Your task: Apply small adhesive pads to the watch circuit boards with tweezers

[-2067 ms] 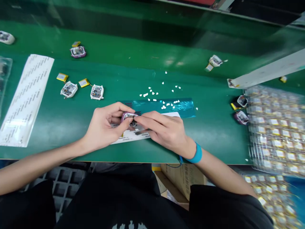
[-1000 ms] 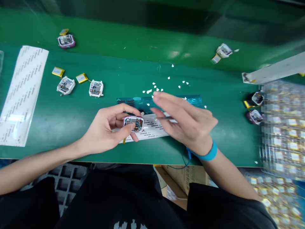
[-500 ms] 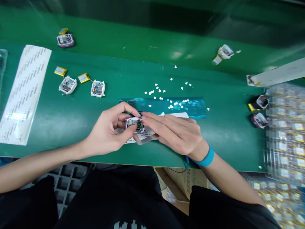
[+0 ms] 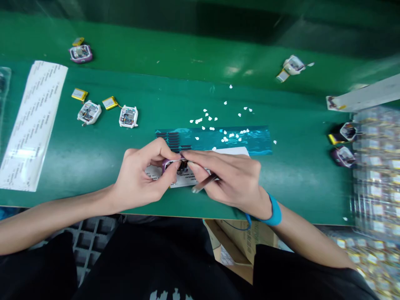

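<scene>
My left hand [image 4: 146, 175] pinches a small purple watch case [image 4: 167, 165] with its circuit parts exposed, at the middle of the bench's near side. My right hand [image 4: 231, 177], with a blue band on the wrist, has its fingertips at the case's right side and holds a slim metal tool [image 4: 204, 183] under the palm. The fingers hide much of the case. Beneath the hands lies a white printed sheet [image 4: 187, 179]. Just behind it is a blue film strip [image 4: 212, 143] with dark strips at its left end and white round stickers [image 4: 231, 135] scattered over and beyond it.
Two white open cases [image 4: 128, 116] with yellow batteries lie to the left, beside a long white sheet [image 4: 34, 125]. A purple case [image 4: 81, 54] sits back left, a white one [image 4: 293, 65] back right. At the right, two dark cases [image 4: 343, 156] stand near stacked clear trays [image 4: 376, 175].
The watch case has tilted in my left hand. My right fingers have curled in more, and the metal tool now points down toward the near left.
</scene>
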`<state>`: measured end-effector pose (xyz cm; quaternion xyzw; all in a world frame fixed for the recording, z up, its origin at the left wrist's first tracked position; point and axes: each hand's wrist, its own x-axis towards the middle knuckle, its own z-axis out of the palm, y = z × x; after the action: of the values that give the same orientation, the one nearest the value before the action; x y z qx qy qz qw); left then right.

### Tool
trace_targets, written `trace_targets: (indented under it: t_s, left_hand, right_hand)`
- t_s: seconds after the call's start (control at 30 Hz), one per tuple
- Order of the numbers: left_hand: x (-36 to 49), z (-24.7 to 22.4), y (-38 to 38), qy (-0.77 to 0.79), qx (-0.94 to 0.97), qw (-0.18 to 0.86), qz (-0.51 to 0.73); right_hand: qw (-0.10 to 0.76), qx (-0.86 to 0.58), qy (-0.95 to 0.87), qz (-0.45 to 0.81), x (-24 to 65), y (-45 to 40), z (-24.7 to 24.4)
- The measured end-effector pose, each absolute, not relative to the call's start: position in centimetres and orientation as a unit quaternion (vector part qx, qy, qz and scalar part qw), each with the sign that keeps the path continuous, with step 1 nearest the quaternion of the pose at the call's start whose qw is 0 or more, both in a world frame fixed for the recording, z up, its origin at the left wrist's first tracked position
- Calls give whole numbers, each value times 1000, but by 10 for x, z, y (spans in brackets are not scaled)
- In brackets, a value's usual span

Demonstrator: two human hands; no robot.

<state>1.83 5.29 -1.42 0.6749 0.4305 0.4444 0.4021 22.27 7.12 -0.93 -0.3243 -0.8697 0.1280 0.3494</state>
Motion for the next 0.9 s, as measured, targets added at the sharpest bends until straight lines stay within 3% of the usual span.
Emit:
trace_targets:
  t_s: [0.13,0.23,0.47,0.63,0.9]
  left_hand:
    - [15,-11,54,408,744,338,406]
    - [12,-8,55,397,774,326,371]
    - [14,-13,61,327,812,349,335]
    - [15,-28,63,295,853,327,280]
    - [14,-31,61,290,872,311,244]
  right_hand:
    - [334,-372,-804,322,218,75,-5]
    - [333,-384,-763,398,218,76,-4]
    - [406,-350,-751,386,242,89,13]
    - [356,-432,-812,165,280,90,13]
    - [415,-584,-598,360,292,70,-16]
